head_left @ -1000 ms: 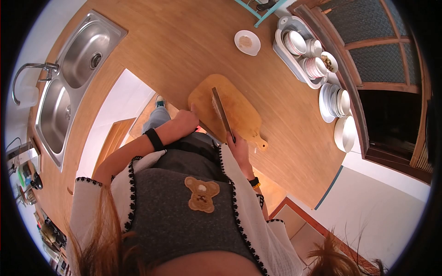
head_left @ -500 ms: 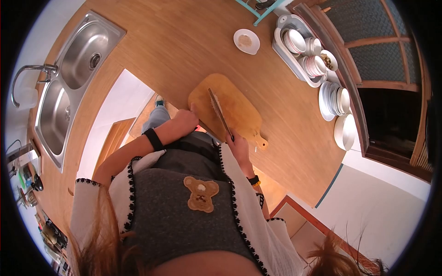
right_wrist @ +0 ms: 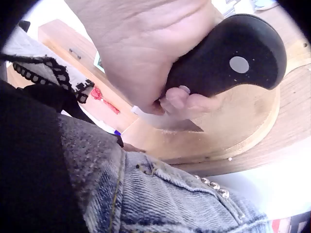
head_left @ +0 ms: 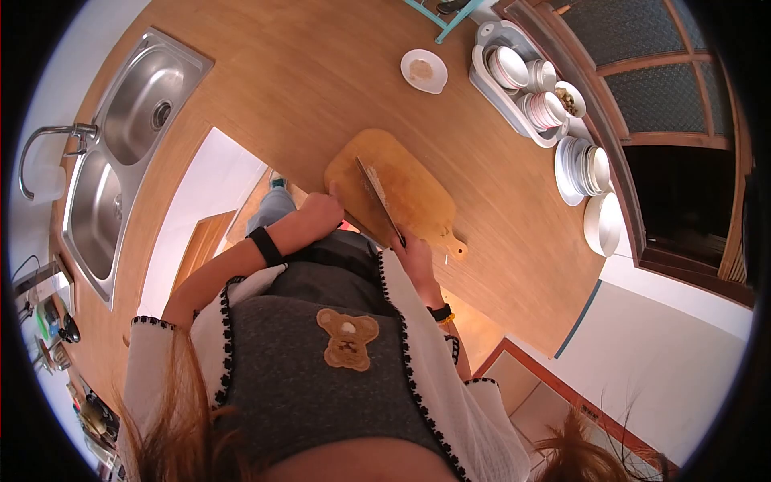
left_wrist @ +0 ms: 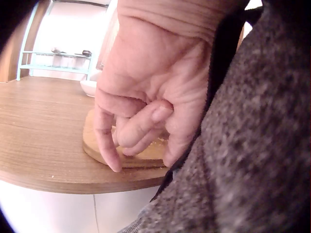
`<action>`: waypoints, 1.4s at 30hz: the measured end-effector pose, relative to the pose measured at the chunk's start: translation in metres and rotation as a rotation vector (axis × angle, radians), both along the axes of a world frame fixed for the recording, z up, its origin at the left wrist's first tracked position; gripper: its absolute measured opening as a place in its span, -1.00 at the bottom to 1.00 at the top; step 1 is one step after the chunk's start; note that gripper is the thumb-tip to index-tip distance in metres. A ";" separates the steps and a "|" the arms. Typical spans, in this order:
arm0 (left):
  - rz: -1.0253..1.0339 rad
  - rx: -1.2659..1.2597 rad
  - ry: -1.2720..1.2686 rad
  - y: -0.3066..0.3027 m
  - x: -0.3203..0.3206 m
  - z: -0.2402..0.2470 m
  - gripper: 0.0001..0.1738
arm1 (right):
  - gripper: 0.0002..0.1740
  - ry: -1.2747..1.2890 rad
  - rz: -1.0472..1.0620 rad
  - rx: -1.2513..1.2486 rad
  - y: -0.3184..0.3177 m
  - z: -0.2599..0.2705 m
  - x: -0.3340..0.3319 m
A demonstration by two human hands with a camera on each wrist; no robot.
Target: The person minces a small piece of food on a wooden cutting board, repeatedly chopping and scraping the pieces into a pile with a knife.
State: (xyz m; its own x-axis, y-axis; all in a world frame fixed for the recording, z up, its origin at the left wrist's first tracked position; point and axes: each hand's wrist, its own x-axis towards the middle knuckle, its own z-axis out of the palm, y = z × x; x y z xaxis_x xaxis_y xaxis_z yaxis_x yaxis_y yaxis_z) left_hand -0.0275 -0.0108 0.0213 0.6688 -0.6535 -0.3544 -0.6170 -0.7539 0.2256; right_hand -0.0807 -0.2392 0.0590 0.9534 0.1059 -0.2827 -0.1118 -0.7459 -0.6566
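A wooden cutting board (head_left: 414,185) with a holed handle lies near the counter's front edge. My right hand (head_left: 415,259) grips the black handle of a kitchen knife (right_wrist: 233,56), its blade slanting across the board. Pale, finely chopped bits (head_left: 374,178) lie along the blade; what food they are is too small to tell. At the board's left edge, my left hand (left_wrist: 150,92) holds on with one finger stretched down to the rim and the middle fingers curled under the palm. Part of the blade is hidden behind the right hand in the right wrist view.
Beyond the board stands a white dish (head_left: 423,71) with pale contents. A grey rack (head_left: 514,108) of bowls and stacked plates (head_left: 570,173) line the right side by the window. A double steel sink (head_left: 128,153) is at the left. The counter edge (left_wrist: 73,187) runs close to my body.
The knife's tip has swung left over the board, its handle staying near the same spot in my right hand. My left hand keeps its place at the board's edge.
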 end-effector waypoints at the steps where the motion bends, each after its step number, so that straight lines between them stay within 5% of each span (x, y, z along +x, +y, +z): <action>1: 0.009 -0.021 -0.064 0.001 -0.001 -0.001 -0.57 | -0.70 -0.020 0.004 0.005 0.000 0.000 0.000; 42: 0.108 -0.001 -0.013 0.004 -0.004 -0.007 -0.56 | -0.72 0.005 -0.024 -0.001 0.000 0.004 0.003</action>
State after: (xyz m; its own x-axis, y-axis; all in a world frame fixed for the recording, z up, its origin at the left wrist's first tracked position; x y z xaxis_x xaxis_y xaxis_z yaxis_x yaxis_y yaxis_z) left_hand -0.0315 -0.0072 0.0143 0.7401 -0.5774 -0.3448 -0.5347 -0.8162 0.2190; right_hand -0.0781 -0.2390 0.0627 0.9541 0.0827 -0.2877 -0.1332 -0.7436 -0.6553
